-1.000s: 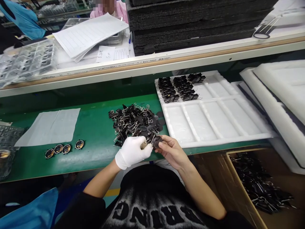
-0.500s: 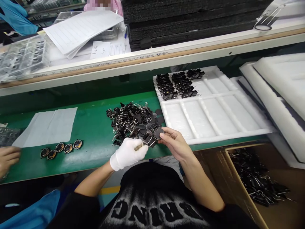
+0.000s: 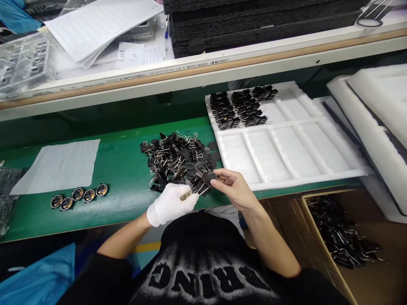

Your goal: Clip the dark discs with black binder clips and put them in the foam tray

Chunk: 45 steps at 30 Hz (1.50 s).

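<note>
My left hand (image 3: 173,204), in a white glove, pinches the wire handles of a black binder clip (image 3: 200,186) close to the bench's front edge. Bare and bent inward, my right hand (image 3: 234,189) grips a round black disc (image 3: 210,178) between thumb and fingers. The disc sits right at the clip's jaws; whether the clip bites on it cannot be made out. Just beyond both hands lies a heap of black binder clips (image 3: 167,154) with silver handles. Flat black discs (image 3: 215,156) are scattered along its right side.
Several watch-like round pieces (image 3: 89,195) lie at left below a white sheet (image 3: 60,163). To the right, a white foam tray (image 3: 273,185) holds rows of clipped pieces (image 3: 248,108). A cardboard box (image 3: 378,245) with more clips stands lower right. A shelf rail (image 3: 190,74) crosses behind.
The disc has tipped to a flatter angle in my right hand. My left hand stays almost in place. Another person's hand at the left edge has gone out of view. The camera view has shifted slightly.
</note>
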Each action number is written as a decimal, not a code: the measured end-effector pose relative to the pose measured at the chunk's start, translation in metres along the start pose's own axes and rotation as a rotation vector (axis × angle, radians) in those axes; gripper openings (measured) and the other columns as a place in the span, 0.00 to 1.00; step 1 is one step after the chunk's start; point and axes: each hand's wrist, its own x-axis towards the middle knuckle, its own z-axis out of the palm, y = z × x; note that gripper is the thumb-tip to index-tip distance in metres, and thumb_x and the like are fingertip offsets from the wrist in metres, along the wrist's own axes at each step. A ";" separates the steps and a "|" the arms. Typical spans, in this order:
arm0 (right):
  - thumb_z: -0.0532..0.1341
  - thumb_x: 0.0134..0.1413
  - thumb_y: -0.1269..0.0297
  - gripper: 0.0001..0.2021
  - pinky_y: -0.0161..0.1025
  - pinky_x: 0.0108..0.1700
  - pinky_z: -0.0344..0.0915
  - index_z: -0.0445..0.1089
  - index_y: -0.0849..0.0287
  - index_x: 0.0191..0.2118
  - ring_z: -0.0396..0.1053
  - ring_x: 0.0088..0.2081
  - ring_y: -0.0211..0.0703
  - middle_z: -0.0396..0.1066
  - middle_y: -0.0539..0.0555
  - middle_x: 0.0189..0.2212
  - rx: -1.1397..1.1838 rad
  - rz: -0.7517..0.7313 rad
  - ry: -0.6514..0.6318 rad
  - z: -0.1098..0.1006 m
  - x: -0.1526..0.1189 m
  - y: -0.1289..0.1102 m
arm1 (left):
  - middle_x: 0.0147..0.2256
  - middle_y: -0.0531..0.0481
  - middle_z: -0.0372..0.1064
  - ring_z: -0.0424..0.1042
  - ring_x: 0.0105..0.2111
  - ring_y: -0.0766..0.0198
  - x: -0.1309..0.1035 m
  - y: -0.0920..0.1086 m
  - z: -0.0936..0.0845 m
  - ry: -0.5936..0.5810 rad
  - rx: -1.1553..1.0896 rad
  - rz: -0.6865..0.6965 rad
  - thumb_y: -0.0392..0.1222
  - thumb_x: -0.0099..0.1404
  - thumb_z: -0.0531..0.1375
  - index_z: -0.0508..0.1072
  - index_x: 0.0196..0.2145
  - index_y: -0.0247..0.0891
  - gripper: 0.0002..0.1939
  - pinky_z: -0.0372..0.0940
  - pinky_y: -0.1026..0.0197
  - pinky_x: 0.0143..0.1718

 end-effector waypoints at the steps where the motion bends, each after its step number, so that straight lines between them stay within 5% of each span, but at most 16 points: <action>1: 0.80 0.41 0.58 0.18 0.41 0.40 0.74 0.81 0.55 0.40 0.76 0.33 0.41 0.80 0.51 0.31 0.011 0.011 -0.015 0.001 0.000 0.001 | 0.16 0.59 0.42 0.45 0.20 0.71 0.000 0.001 0.000 0.000 0.007 -0.002 0.47 0.61 0.51 0.46 0.18 0.41 0.20 0.45 0.61 0.24; 6: 0.79 0.43 0.58 0.17 0.40 0.39 0.73 0.80 0.57 0.40 0.73 0.30 0.39 0.79 0.51 0.30 0.055 0.010 0.011 0.007 -0.001 0.005 | 0.17 0.58 0.45 0.47 0.20 0.70 -0.001 0.002 -0.003 -0.032 0.032 -0.015 0.47 0.63 0.53 0.48 0.18 0.41 0.20 0.47 0.62 0.24; 9: 0.79 0.42 0.58 0.17 0.41 0.39 0.72 0.81 0.56 0.39 0.73 0.31 0.41 0.79 0.52 0.32 0.093 0.013 0.023 0.009 -0.001 0.001 | 0.20 0.57 0.61 0.59 0.22 0.69 0.000 -0.004 -0.016 -0.070 0.054 0.032 0.45 0.65 0.54 0.63 0.22 0.40 0.15 0.55 0.63 0.28; 12: 0.78 0.42 0.55 0.16 0.42 0.38 0.71 0.79 0.52 0.36 0.71 0.33 0.42 0.77 0.50 0.33 0.314 0.009 0.058 0.004 0.001 -0.006 | 0.30 0.53 0.75 0.72 0.31 0.65 0.002 -0.017 -0.032 0.110 0.102 0.089 0.41 0.70 0.53 0.75 0.33 0.40 0.13 0.62 0.62 0.36; 15: 0.74 0.48 0.53 0.10 0.41 0.38 0.70 0.76 0.49 0.33 0.67 0.34 0.40 0.71 0.48 0.32 0.579 0.005 0.085 -0.002 0.003 -0.011 | 0.29 0.51 0.75 0.73 0.31 0.63 0.004 -0.029 -0.039 0.337 0.319 0.065 0.42 0.74 0.51 0.75 0.29 0.39 0.18 0.61 0.60 0.37; 22: 0.70 0.53 0.53 0.09 0.37 0.35 0.68 0.73 0.49 0.32 0.61 0.34 0.40 0.60 0.48 0.30 0.702 0.092 0.041 -0.005 -0.007 0.001 | 0.35 0.43 0.75 0.73 0.36 0.51 -0.019 -0.039 -0.026 0.088 0.745 0.139 0.64 0.62 0.66 0.76 0.38 0.37 0.25 0.56 0.54 0.36; 26: 0.73 0.49 0.54 0.12 0.35 0.34 0.69 0.73 0.52 0.32 0.61 0.34 0.38 0.63 0.49 0.32 0.651 0.118 0.024 0.000 -0.015 0.012 | 0.30 0.43 0.73 0.72 0.33 0.52 -0.030 -0.056 -0.016 0.126 0.883 0.085 0.53 0.73 0.59 0.77 0.35 0.37 0.17 0.50 0.54 0.33; 29: 0.74 0.49 0.51 0.14 0.38 0.37 0.72 0.74 0.54 0.33 0.65 0.35 0.41 0.68 0.51 0.32 0.477 0.120 -0.040 0.006 -0.019 0.019 | 0.25 0.45 0.72 0.70 0.29 0.56 -0.029 -0.068 -0.013 0.217 0.752 0.119 0.47 0.76 0.56 0.77 0.30 0.38 0.18 0.51 0.54 0.32; 32: 0.71 0.55 0.48 0.15 0.43 0.39 0.72 0.76 0.55 0.36 0.70 0.34 0.44 0.72 0.53 0.34 0.246 0.023 -0.136 0.015 -0.022 0.022 | 0.26 0.48 0.73 0.69 0.28 0.62 -0.028 -0.062 -0.010 0.461 0.411 0.098 0.47 0.74 0.58 0.76 0.30 0.39 0.16 0.58 0.57 0.34; 35: 0.67 0.61 0.50 0.13 0.48 0.52 0.71 0.80 0.54 0.42 0.74 0.47 0.52 0.74 0.59 0.49 -0.052 -0.181 -0.238 0.025 -0.023 0.022 | 0.25 0.52 0.71 0.68 0.27 0.65 -0.024 -0.041 -0.003 0.588 0.054 -0.017 0.47 0.74 0.56 0.74 0.28 0.40 0.17 0.63 0.61 0.33; 38: 0.67 0.62 0.53 0.11 0.50 0.60 0.65 0.82 0.54 0.42 0.70 0.56 0.55 0.74 0.60 0.54 -0.203 -0.294 -0.320 0.032 -0.023 0.020 | 0.28 0.51 0.74 0.71 0.29 0.65 -0.017 -0.020 0.003 0.515 -0.106 -0.047 0.46 0.75 0.53 0.76 0.30 0.40 0.18 0.65 0.62 0.34; 42: 0.66 0.63 0.54 0.11 0.44 0.47 0.68 0.81 0.55 0.37 0.71 0.42 0.49 0.75 0.57 0.38 -0.245 -0.320 -0.277 0.026 -0.024 0.012 | 0.30 0.49 0.75 0.72 0.31 0.63 -0.009 -0.010 -0.002 0.393 0.034 0.118 0.42 0.71 0.50 0.74 0.30 0.39 0.16 0.64 0.60 0.36; 45: 0.66 0.62 0.56 0.10 0.44 0.45 0.67 0.80 0.56 0.37 0.71 0.40 0.48 0.74 0.57 0.38 -0.274 -0.340 -0.331 0.014 -0.023 0.004 | 0.21 0.54 0.64 0.63 0.23 0.67 -0.008 -0.006 -0.012 0.210 0.181 0.134 0.46 0.62 0.59 0.66 0.22 0.40 0.13 0.56 0.61 0.29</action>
